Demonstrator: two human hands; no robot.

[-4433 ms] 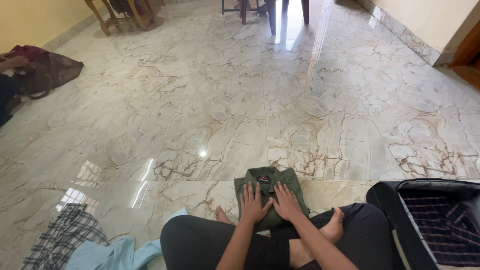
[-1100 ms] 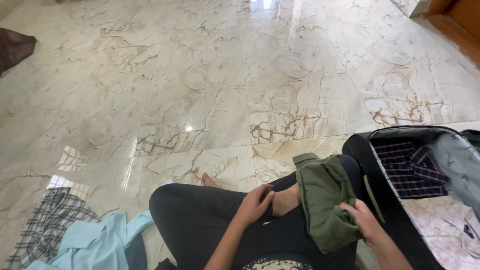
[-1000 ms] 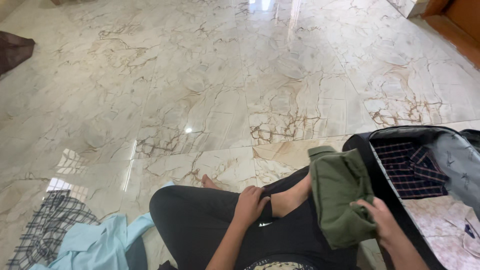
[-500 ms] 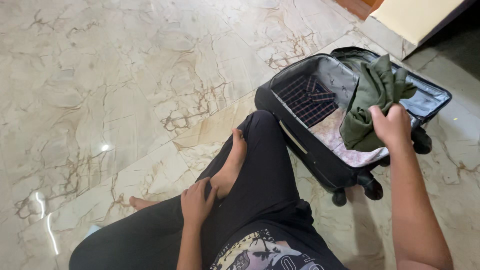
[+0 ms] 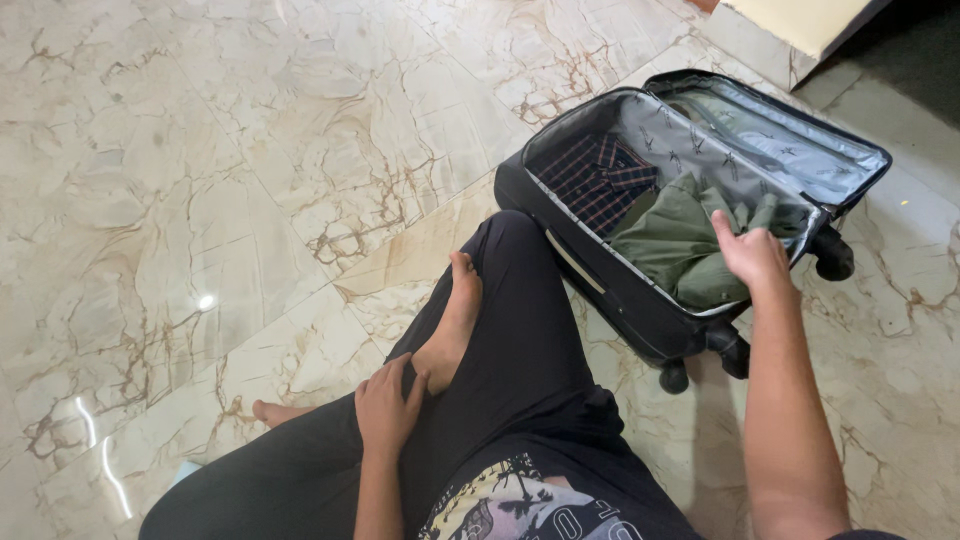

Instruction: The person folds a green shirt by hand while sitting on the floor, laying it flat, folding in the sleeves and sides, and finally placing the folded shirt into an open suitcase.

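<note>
Marble floor [image 5: 200, 150] spreads bare on the left. Nearer, the left hand [image 5: 387, 405] rests relaxed on a crossed leg. Rightward, the green shirt [image 5: 680, 240], lifted half a second ago, now lies inside the open black suitcase [image 5: 560, 215], right hand [image 5: 752, 255] loosely gripping it.

A rumpled olive-green shirt [image 5: 678, 243] lies inside the open black suitcase [image 5: 600, 270] on the floor, beside a folded dark plaid shirt [image 5: 595, 180], under the right hand [image 5: 752, 254].

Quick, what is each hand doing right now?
Left hand: open, resting on the leg by the foot.
Right hand: on the green shirt in the suitcase; grip unclear.
</note>
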